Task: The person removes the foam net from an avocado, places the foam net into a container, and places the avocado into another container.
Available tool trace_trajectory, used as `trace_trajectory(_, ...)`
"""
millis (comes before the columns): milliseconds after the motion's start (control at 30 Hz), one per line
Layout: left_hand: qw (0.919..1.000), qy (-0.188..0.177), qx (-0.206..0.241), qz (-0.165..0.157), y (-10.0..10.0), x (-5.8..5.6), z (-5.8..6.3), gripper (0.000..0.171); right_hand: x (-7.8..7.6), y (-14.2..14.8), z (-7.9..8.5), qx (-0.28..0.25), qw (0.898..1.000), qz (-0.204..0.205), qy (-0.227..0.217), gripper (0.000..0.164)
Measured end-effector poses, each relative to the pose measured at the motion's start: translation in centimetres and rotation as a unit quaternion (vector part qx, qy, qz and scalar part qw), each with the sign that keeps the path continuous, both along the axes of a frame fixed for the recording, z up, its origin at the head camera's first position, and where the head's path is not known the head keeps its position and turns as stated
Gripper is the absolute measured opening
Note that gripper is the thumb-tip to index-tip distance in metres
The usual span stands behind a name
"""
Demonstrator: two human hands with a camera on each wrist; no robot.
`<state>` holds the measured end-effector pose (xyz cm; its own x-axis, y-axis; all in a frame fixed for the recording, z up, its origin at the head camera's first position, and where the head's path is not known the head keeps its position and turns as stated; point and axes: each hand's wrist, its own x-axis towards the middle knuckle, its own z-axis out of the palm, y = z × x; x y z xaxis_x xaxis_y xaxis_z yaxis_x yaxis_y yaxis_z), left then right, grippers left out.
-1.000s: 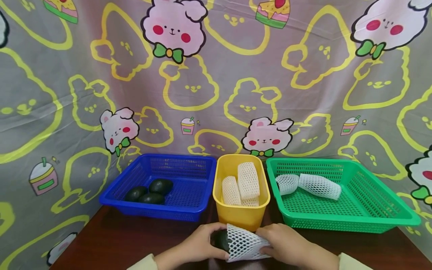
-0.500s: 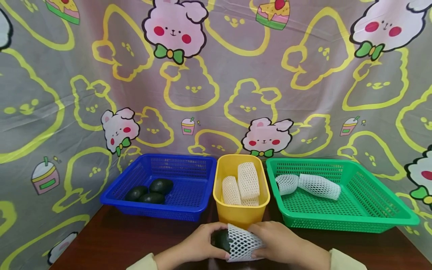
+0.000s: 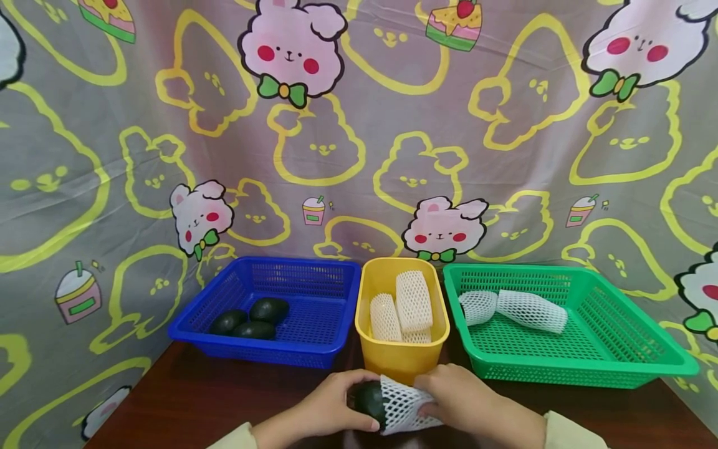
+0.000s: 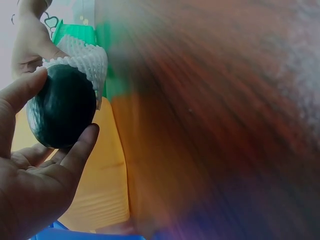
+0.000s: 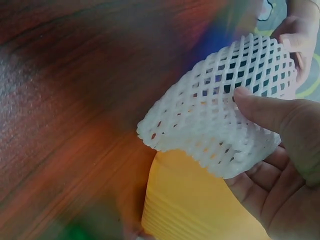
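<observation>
A dark green avocado [image 3: 367,402] is held by my left hand [image 3: 327,408], thumb on one side and fingers on the other. Over its right end sits a white foam net sleeve [image 3: 399,408], whose loose part extends to the right. My right hand [image 3: 462,399] pinches that sleeve, with the thumb outside the mesh in the right wrist view. The left wrist view shows the avocado's bare end [image 4: 65,107] facing the camera. Dark skin shows through the mesh [image 5: 260,60] at the sleeve's far end. Both hands are just in front of the yellow bin [image 3: 399,358].
Several foam net sleeves [image 3: 414,302] lie in the yellow bin. To its left, a blue basket [image 3: 316,312] holds three bare avocados [image 3: 269,310]. On the right, a green basket [image 3: 606,343] contains two net-covered pieces [image 3: 531,310]. A patterned curtain [image 3: 359,156] hangs behind.
My right hand has shifted left along the sleeve, closer to the avocado. A little more of the avocado's dark skin shows beside the left hand. The baskets' contents look the same.
</observation>
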<state>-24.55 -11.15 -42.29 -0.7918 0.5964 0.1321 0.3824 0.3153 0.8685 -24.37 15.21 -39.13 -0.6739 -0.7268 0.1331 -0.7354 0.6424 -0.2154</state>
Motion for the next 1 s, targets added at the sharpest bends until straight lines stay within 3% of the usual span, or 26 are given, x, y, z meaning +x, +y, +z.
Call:
trace_trajectory(467, 0.9996, -0.014, 0.025, -0.005, -1.0, 0.1, 0.2, 0.056, 0.2, 1.3, 1.6, -0.001, 1.0, -0.009, -0.007, 0.014)
trace_trajectory(1000, 0.9993, -0.033, 0.016, 0.004, -1.9, -0.1, 0.3, 0.058, 0.6, 3.2, 3.3, 0.003, 0.999, -0.018, -0.031, 0.013)
